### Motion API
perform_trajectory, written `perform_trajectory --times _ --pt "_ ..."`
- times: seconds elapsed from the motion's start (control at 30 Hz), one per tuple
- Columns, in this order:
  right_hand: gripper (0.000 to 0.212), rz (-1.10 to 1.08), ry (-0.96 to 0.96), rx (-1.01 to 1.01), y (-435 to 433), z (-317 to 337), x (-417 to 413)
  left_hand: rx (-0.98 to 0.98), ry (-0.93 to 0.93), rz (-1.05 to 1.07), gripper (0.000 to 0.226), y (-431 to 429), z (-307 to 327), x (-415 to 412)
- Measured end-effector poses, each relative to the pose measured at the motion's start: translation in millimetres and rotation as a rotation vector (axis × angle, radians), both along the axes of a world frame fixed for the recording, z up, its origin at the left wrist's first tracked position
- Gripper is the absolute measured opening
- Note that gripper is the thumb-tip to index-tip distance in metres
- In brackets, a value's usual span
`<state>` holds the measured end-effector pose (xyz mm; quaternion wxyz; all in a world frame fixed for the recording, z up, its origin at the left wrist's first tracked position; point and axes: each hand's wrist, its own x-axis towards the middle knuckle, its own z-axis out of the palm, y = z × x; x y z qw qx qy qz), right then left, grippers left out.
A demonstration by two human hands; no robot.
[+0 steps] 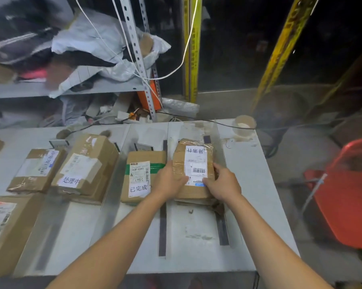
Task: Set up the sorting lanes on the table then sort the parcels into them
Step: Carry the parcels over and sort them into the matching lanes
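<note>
Both left hand (169,181) and right hand (225,185) hold the parcel (193,157), fingers (179,178) atop it.

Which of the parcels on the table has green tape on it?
The parcel left of the held parcel, beside the left hand: a green band crosses it behind its label. The others show only brown or clear tape.
</note>
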<state>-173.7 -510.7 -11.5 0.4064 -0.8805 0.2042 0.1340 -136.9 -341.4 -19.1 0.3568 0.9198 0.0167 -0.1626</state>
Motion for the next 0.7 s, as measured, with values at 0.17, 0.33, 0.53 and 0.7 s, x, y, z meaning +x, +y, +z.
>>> perform_trajectory --times 0.17,0.33,0.53,0.7 --pt "0.041 -0.017 -0.006 -0.05 -2.9 4.6 3.2 -0.029 -0.044 0.05 0.041 0.9 4.1 2.2" --pt "0.039 0.011 0.001 -0.083 -2.9 6.3 5.3 -0.019 -0.051 0.008 0.053 -0.3 5.1 2.7" --pt "0.038 0.032 -0.119 -0.255 12.5 32.0 13.5 -0.021 -0.153 -0.084 0.057 21.4 32.7 -2.3" --pt "0.051 0.307 -0.325 -0.233 71.0 60.7 27.4 0.365 -0.365 -0.164 0.072 100.0 76.4 -1.2"
